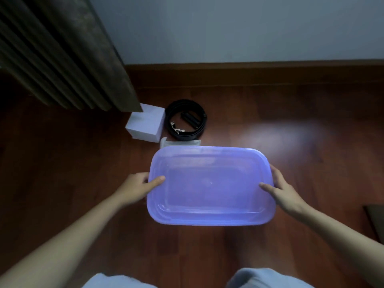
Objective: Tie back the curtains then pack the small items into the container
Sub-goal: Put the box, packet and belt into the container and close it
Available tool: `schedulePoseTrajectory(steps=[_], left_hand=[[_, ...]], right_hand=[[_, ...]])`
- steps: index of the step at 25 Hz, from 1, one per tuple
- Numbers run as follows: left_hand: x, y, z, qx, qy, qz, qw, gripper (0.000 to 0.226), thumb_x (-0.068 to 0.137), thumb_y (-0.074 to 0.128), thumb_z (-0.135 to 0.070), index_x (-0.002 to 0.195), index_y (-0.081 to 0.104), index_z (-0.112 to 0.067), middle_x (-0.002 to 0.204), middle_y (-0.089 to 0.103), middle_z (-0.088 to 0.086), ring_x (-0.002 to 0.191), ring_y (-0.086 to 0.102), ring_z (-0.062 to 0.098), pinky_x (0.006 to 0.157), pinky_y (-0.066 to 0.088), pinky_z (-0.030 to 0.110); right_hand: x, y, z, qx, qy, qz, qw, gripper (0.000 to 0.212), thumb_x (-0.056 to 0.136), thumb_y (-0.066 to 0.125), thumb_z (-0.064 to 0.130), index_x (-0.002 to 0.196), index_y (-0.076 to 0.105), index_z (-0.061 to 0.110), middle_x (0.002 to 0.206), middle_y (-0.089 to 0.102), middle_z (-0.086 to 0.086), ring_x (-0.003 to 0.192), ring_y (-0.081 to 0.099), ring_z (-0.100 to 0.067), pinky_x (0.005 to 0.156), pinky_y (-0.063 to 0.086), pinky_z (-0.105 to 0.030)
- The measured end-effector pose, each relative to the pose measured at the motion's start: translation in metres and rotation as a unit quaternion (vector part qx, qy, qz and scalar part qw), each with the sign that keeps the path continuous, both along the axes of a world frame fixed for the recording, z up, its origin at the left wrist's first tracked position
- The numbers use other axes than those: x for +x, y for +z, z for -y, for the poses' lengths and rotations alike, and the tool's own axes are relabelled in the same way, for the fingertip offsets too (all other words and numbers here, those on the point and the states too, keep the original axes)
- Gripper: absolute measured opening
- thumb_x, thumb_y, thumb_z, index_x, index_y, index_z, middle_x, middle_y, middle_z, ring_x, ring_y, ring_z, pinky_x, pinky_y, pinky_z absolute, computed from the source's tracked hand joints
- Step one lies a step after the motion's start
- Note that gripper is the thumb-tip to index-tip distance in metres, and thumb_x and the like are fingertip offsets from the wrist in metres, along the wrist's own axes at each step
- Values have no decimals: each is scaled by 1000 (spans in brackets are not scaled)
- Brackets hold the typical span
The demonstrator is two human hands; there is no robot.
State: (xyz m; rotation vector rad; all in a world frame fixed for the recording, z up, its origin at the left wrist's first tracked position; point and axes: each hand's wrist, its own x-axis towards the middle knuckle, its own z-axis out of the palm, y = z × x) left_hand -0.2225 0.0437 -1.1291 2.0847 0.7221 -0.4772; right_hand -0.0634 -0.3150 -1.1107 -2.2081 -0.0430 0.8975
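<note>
Over the wooden floor (270,113), close in front of the person, the container (209,183) is grasped at its two short ends. The left hand (137,187) is brought in from the lower left, its thumb laid flat across the rim onto the top while the fingers are curled round the end wall. The right hand (284,192) is set against the opposite end in the same manner, thumb stretched inward over the top, fingers spread down the side. Both forearms are extended and bare. Whether the container rests on the floor or is lifted clear of it cannot be told.

The container is made of translucent lavender plastic, rectangular with rounded corners and stepped, ridged edges; its surface is smooth and glossy. The floor is formed of reddish-brown boards with a soft sheen.

Beyond the far rim, a small pale packet (178,142) is partly hidden. Just behind it a black belt (187,123) is coiled into a ring, and beside that a white box (145,125), matt and square-edged, is placed. The box's far corner is overlapped by the hem of the curtain (68,59), a heavy brown fabric hung in deep vertical pleats. A plain grey wall (228,28) is met by a wooden skirting board (249,73).
</note>
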Motion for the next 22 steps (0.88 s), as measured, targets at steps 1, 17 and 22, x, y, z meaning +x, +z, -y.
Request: schedulePoseTrajectory(steps=[1, 17, 22], left_hand=[[2, -3, 7, 3, -3, -2, 1000, 40, 85, 56, -53, 72, 68, -18, 70, 70, -5, 61, 64, 2, 55, 44, 17], [38, -1, 22, 111, 85, 58, 988, 43, 77, 71, -47, 104, 62, -14, 101, 62, 2, 90, 59, 20, 63, 42, 23], [42, 10, 19, 136, 43, 31, 989, 44, 81, 64, -50, 103, 58, -13, 95, 62, 1, 85, 57, 17, 57, 41, 22]], right_hand=[[1, -3, 7, 3, -4, 2, 1000, 64, 89, 59, 28, 142, 24, 39, 126, 53, 8, 116, 54, -21, 97, 40, -35], [-27, -32, 3, 113, -140, 35, 983, 48, 90, 56, 37, 136, 40, 32, 120, 54, 17, 112, 53, -9, 97, 41, -30], [-28, -32, 0, 113, -156, 41, 980, 58, 92, 53, 37, 145, 31, 28, 143, 41, 12, 129, 41, -9, 105, 32, -28]])
